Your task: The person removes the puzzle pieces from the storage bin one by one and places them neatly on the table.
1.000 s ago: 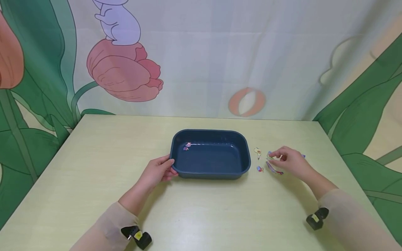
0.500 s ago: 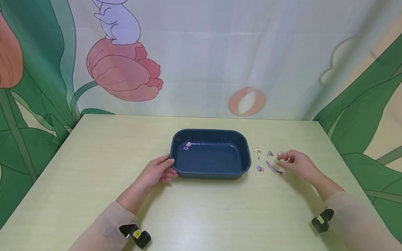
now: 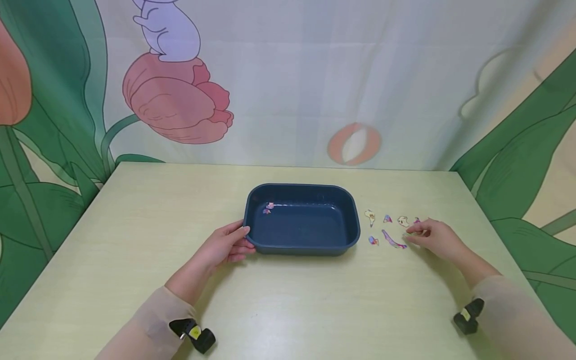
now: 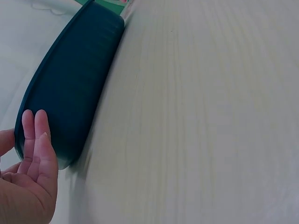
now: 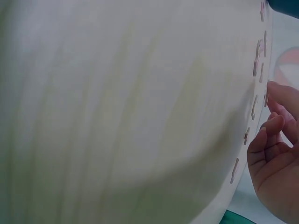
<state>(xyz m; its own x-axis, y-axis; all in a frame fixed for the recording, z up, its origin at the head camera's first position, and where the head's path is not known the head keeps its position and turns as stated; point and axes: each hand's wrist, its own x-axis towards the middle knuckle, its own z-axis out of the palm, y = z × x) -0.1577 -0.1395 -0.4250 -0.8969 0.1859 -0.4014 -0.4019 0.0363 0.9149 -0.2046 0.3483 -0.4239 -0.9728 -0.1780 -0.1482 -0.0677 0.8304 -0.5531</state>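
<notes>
A dark blue rectangular tray (image 3: pixel 301 227) stands on the table, with two small pink and purple pieces (image 3: pixel 268 207) inside at its left. My left hand (image 3: pixel 227 244) grips the tray's left front corner, thumb on the rim and fingers against the outer wall. Right of the tray lie several small flat irregular cut-out pieces with coloured prints, among them a long purple piece (image 3: pixel 393 240) and a white piece (image 3: pixel 402 220). My right hand (image 3: pixel 436 240) hovers over the right-hand ones, its fingertips near a greenish piece (image 3: pixel 407 234). In the right wrist view, thumb and fingers (image 5: pixel 280 93) are apart.
The light wooden table (image 3: pixel 288 310) ends at the back against a curtain (image 3: pixel 288 90) printed with flowers and an animal. Each sleeve carries a small black camera mount, on the left (image 3: pixel 193 335) and right (image 3: pixel 469 316).
My right hand has moved step by step to the right over the pieces, uncovering the purple and white ones behind it. The left hand and the tray stay in place.
</notes>
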